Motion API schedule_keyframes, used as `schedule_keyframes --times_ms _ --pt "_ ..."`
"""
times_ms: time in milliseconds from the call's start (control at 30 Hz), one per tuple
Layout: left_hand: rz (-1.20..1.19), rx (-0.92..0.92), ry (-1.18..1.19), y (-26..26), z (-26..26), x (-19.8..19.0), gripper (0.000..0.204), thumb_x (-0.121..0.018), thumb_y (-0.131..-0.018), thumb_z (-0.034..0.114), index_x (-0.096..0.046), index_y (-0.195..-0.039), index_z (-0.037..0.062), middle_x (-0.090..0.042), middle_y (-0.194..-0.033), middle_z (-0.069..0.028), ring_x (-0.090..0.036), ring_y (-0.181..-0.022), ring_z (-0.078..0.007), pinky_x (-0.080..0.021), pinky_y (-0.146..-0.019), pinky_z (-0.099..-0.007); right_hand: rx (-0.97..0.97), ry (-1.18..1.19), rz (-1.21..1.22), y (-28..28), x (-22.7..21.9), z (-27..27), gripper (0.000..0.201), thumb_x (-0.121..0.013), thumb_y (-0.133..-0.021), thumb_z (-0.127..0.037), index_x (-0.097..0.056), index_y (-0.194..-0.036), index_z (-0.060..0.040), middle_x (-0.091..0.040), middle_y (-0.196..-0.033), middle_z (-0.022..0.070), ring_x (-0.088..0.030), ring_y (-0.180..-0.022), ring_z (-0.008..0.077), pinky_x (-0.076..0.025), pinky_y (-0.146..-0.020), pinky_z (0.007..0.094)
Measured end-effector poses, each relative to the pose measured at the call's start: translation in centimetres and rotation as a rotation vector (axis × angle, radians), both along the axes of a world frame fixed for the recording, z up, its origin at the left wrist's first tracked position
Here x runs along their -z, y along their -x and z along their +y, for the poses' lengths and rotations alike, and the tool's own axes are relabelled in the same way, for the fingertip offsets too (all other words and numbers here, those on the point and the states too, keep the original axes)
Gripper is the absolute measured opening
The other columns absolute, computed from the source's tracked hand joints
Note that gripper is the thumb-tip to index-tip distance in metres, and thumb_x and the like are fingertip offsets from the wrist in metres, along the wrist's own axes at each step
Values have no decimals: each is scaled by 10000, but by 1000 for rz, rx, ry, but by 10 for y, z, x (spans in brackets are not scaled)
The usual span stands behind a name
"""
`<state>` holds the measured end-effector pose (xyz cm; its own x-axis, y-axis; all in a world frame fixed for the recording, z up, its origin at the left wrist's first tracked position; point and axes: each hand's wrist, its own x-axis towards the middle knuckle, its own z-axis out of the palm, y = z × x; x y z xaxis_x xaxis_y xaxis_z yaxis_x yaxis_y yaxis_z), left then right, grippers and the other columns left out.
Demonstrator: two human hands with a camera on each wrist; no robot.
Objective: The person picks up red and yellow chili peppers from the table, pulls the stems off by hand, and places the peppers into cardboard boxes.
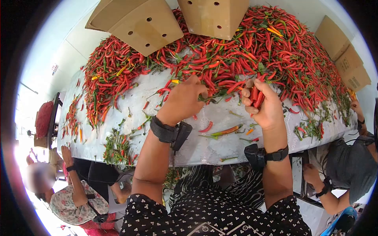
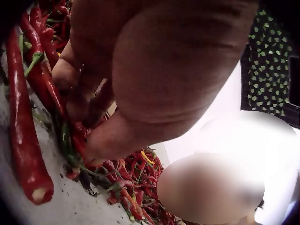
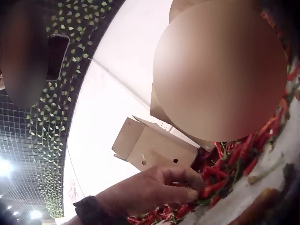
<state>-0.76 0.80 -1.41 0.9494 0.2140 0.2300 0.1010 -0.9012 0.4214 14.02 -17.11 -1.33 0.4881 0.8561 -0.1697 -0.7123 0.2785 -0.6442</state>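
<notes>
Gripping chillies (image 1: 258,97), right hand (image 1: 267,103), head view only; left hand (image 1: 184,98) pinching chilli (image 2: 78,143), wrist close-up

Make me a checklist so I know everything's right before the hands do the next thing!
1. Right hand holding red peppers: ok.
2. Left hand down at the big pile: ok.
3. Left hand pinching a pepper tightly: cannot tell.
4. Tabletop free of loose peppers: not ok, an orange-green one lies there.
5. Cardboard boxes away from both hands: ok.

Red chilies (image 1: 319,70), some w/ green stems, heaped on tbl (image 1: 197,151).
</notes>
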Motion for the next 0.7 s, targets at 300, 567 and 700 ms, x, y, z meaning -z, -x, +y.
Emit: schedule_keyframes --times_ms 300,567,700 --pt "131 -82 -380 -11 -8 4 182 -593 -626 97 -614 -806 78 -506 -855 -122 -554 -732 -322 -455 -634 -403 -69 30 -127 3 2 1 190 -506 -881 -260 -504 -810 -83 -493 -686 34 -472 -540 109 -282 -357 178" --pt "-75 -81 836 -4 -13 -30 73 -533 -755 79 -568 -783 21 -538 -677 -30 -506 -621 -126 -411 -562 -283 -47 100 -293 13 1 4 104 -556 -841 -133 -543 -847 -30 -474 -608 17 -427 -458 90 -251 -357 196" --pt "-82 34 1178 -6 -7 -14 76 -530 -790 70 -552 -847 25 -517 -683 11 -470 -609 -69 -392 -563 -240 -50 163 -342 19 -3 8 88 -566 -834 -106 -532 -837 -26 -429 -582 4 -365 -438 69 -241 -357 195"
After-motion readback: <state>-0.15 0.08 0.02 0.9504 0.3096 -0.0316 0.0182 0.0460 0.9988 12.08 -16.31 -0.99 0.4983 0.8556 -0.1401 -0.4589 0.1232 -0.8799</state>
